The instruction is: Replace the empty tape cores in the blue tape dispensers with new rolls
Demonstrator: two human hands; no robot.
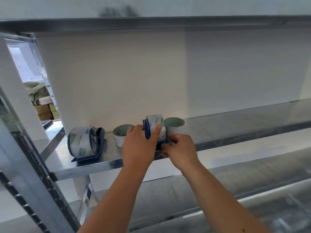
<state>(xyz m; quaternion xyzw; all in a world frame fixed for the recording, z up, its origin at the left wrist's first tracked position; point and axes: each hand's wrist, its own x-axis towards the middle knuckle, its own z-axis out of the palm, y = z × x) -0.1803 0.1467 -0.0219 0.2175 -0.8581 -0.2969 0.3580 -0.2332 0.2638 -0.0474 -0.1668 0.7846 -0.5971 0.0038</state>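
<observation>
Two blue tape dispensers sit on a metal shelf (235,130). The left dispenser (99,145) lies near the shelf's front edge with a full clear roll (80,142) in it. My left hand (139,145) grips the tape roll (155,121) seated in the second dispenser (147,130), thumb across the roll. My right hand (180,147) holds that dispenser's base at the shelf edge; the base is mostly hidden. One thin white core (120,133) lies between the dispensers, and another white core (175,125) stands right of the held one.
A white panel (117,78) closes the shelf's back. An upper shelf (151,24) hangs overhead and a lower shelf (235,185) lies below. The perforated rack upright (30,190) runs down the left. Cardboard boxes (43,110) sit far left behind.
</observation>
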